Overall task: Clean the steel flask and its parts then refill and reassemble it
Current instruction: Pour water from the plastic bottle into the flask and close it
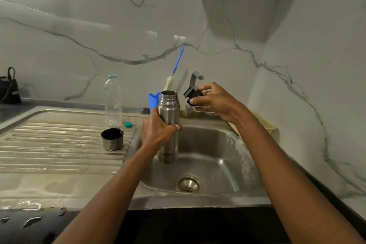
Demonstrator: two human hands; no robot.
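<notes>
Left hand [158, 132] grips the flask [168, 105] upright over the sink [217, 144]; right hand [213, 101] pinches the black stopper [191, 95] beside its open mouth. If refitting, seat it squarely before twisting.

**Hands and forearms of the person, head view**

Left hand [158, 133] and right hand [214, 101], both bare. Left forearm [111, 190] and right forearm [277, 164] are uncovered along their whole visible length, down to the lower frame edge. A plain silver-coloured ring [176, 127] encircles one digit of the left hand; which digit cannot be told.
</notes>
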